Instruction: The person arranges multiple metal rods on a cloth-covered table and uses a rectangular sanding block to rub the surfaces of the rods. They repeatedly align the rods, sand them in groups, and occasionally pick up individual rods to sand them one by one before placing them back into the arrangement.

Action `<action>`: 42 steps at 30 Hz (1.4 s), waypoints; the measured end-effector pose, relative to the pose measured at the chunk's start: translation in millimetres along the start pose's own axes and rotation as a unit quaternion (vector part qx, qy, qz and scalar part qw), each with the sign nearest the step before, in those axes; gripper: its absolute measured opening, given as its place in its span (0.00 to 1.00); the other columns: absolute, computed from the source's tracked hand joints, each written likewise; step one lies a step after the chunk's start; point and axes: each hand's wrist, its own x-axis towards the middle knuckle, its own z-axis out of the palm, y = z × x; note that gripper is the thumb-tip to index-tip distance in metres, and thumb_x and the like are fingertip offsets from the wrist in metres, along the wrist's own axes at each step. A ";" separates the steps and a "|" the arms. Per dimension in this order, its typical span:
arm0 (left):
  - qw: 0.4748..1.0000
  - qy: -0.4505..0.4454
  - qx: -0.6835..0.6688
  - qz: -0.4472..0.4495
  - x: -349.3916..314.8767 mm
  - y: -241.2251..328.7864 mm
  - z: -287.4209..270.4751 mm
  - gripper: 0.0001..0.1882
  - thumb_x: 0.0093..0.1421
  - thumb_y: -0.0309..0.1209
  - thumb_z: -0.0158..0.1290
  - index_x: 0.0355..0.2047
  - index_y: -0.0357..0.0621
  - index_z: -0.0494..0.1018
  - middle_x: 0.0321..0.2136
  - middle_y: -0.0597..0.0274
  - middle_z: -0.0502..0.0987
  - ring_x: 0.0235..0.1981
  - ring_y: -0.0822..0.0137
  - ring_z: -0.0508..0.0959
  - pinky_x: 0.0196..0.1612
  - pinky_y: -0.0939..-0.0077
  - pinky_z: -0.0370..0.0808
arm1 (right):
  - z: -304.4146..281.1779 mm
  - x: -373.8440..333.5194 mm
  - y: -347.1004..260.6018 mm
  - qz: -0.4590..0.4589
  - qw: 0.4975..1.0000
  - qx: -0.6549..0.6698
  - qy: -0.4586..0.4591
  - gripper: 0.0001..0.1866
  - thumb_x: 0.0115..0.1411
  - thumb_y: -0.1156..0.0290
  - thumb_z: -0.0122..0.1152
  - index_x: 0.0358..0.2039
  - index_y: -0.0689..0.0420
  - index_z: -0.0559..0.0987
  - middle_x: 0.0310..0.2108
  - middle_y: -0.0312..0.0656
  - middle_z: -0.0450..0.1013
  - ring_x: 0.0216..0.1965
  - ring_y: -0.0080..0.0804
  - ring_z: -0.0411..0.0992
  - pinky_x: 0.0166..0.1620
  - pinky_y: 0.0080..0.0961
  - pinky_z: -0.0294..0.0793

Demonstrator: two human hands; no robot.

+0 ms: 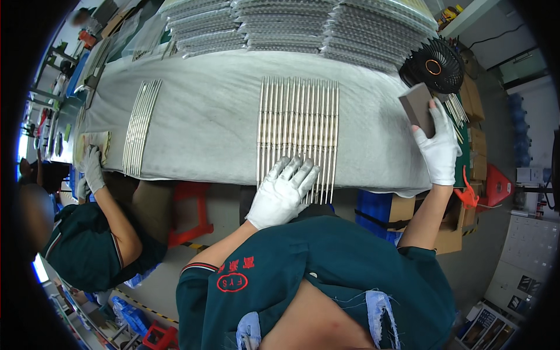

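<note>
A row of thin shiny metal rods [297,119] lies side by side on the grey cloth-covered table [204,116], their near ends reaching past its front edge. My left hand [283,192], in a white glove with greyed fingertips, rests flat on the near part of the rods with its fingers spread. At the table's right side my right hand [437,146], also gloved but with some bare fingertips showing, grips a grey-brown rectangular block [417,108] between thumb and fingers. The block is held tilted, apart from the rods.
Stacks of bubble-wrapped packs [280,26] line the table's far side. A black fan [434,65] stands at the far right, with more rods [457,111] beside it. A co-worker [105,239] sits at the left, a gloved hand on a cloth, near a smaller row of rods [140,128].
</note>
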 end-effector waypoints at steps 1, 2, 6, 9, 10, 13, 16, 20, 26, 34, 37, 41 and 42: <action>1.000 -0.006 0.007 -0.003 -0.1 1.0 0.6 0.39 0.56 0.46 0.61 0.65 0.45 0.64 0.61 0.55 0.69 0.63 0.55 0.68 0.68 0.54 0.59 | 2.8 5.5 -19.6 -0.051 0.999 0.000 -0.006 0.36 0.53 0.60 0.70 0.62 0.55 0.72 0.65 0.45 0.67 0.61 0.50 0.68 0.67 0.46 0.62; 1.000 0.003 0.002 -0.001 -0.2 1.0 2.4 0.39 0.56 0.46 0.60 0.65 0.45 0.64 0.61 0.55 0.69 0.63 0.55 0.68 0.68 0.54 0.60 | 8.1 6.7 -41.9 -0.074 0.996 0.021 -0.041 0.36 0.53 0.60 0.70 0.62 0.55 0.72 0.64 0.46 0.67 0.61 0.51 0.68 0.67 0.45 0.62; 0.999 0.037 -0.024 0.015 -1.6 0.1 5.0 0.37 0.55 0.49 0.61 0.62 0.46 0.68 0.58 0.55 0.72 0.61 0.55 0.70 0.67 0.53 0.62 | 46.1 8.4 -82.2 -0.126 0.980 0.034 -0.151 0.37 0.52 0.55 0.70 0.62 0.52 0.73 0.66 0.47 0.64 0.64 0.58 0.63 0.68 0.48 0.60; 0.996 0.045 -0.057 0.047 -5.5 -3.8 3.9 0.36 0.54 0.51 0.61 0.59 0.45 0.71 0.56 0.54 0.74 0.60 0.55 0.72 0.65 0.54 0.65 | 53.6 7.3 -93.3 -0.095 0.973 -0.040 -0.208 0.37 0.51 0.51 0.70 0.62 0.45 0.74 0.67 0.48 0.62 0.65 0.61 0.61 0.68 0.53 0.60; 0.995 0.046 -0.070 0.060 -6.6 -5.3 4.2 0.36 0.54 0.52 0.61 0.58 0.44 0.71 0.55 0.53 0.74 0.59 0.55 0.73 0.64 0.54 0.66 | 51.8 6.5 -93.2 -0.082 0.970 -0.038 -0.226 0.36 0.51 0.50 0.70 0.62 0.43 0.75 0.68 0.48 0.62 0.65 0.62 0.61 0.67 0.55 0.59; 0.991 0.062 -0.098 0.072 -8.4 -9.7 -0.8 0.35 0.54 0.53 0.61 0.56 0.44 0.73 0.54 0.52 0.75 0.56 0.54 0.75 0.63 0.55 0.68 | 50.6 10.7 -83.0 -0.071 0.965 0.012 -0.251 0.33 0.52 0.51 0.69 0.61 0.36 0.76 0.67 0.49 0.62 0.65 0.58 0.61 0.68 0.58 0.56; 0.986 0.088 -0.109 0.089 -7.3 -12.2 -5.5 0.35 0.53 0.53 0.62 0.55 0.43 0.73 0.53 0.50 0.76 0.55 0.52 0.77 0.62 0.54 0.70 | 51.0 26.4 -84.2 -0.164 0.954 0.056 -0.246 0.29 0.55 0.55 0.67 0.60 0.34 0.78 0.66 0.50 0.63 0.66 0.52 0.62 0.69 0.58 0.52; 0.984 0.082 -0.119 0.109 -1.7 -11.3 -9.6 0.35 0.53 0.53 0.62 0.53 0.41 0.74 0.54 0.47 0.75 0.55 0.50 0.77 0.63 0.53 0.69 | 56.7 31.3 -133.0 -0.262 0.925 0.054 -0.269 0.25 0.57 0.60 0.66 0.58 0.34 0.79 0.66 0.48 0.63 0.66 0.46 0.61 0.72 0.53 0.47; 0.985 0.055 -0.114 0.116 -5.7 -13.8 -2.1 0.33 0.55 0.53 0.61 0.51 0.39 0.75 0.56 0.46 0.74 0.55 0.48 0.76 0.62 0.51 0.69 | 58.2 52.4 -89.1 -0.221 0.910 0.054 -0.345 0.26 0.57 0.61 0.66 0.58 0.32 0.79 0.66 0.48 0.63 0.67 0.47 0.60 0.71 0.53 0.49; 0.980 0.111 -0.134 0.095 -6.5 -11.9 1.6 0.36 0.51 0.52 0.63 0.52 0.39 0.74 0.53 0.45 0.75 0.52 0.47 0.77 0.61 0.52 0.70 | 53.5 49.6 -112.0 -0.214 0.909 0.077 -0.349 0.24 0.58 0.61 0.65 0.56 0.32 0.80 0.67 0.46 0.62 0.68 0.48 0.58 0.70 0.54 0.50; 0.980 0.112 -0.134 0.093 -3.9 -12.1 1.0 0.37 0.50 0.53 0.64 0.52 0.39 0.74 0.53 0.45 0.76 0.53 0.47 0.77 0.61 0.53 0.70 | 58.6 46.0 -96.6 -0.181 0.923 0.079 -0.330 0.24 0.57 0.60 0.66 0.57 0.31 0.80 0.68 0.48 0.62 0.68 0.48 0.58 0.70 0.50 0.51; 0.982 0.102 -0.124 0.104 -4.5 -12.5 1.7 0.36 0.52 0.53 0.63 0.52 0.38 0.74 0.53 0.45 0.76 0.54 0.47 0.77 0.62 0.53 0.70 | 60.7 38.4 -128.6 -0.270 0.911 0.083 -0.300 0.25 0.57 0.61 0.66 0.57 0.31 0.80 0.67 0.46 0.61 0.66 0.48 0.60 0.70 0.51 0.52; 0.982 0.098 -0.121 0.107 -4.7 -12.4 1.1 0.35 0.52 0.52 0.63 0.52 0.38 0.74 0.54 0.45 0.75 0.54 0.47 0.77 0.62 0.53 0.70 | 54.2 42.1 -122.6 -0.248 0.912 0.074 -0.317 0.25 0.57 0.61 0.66 0.57 0.31 0.80 0.67 0.45 0.61 0.66 0.48 0.60 0.70 0.50 0.52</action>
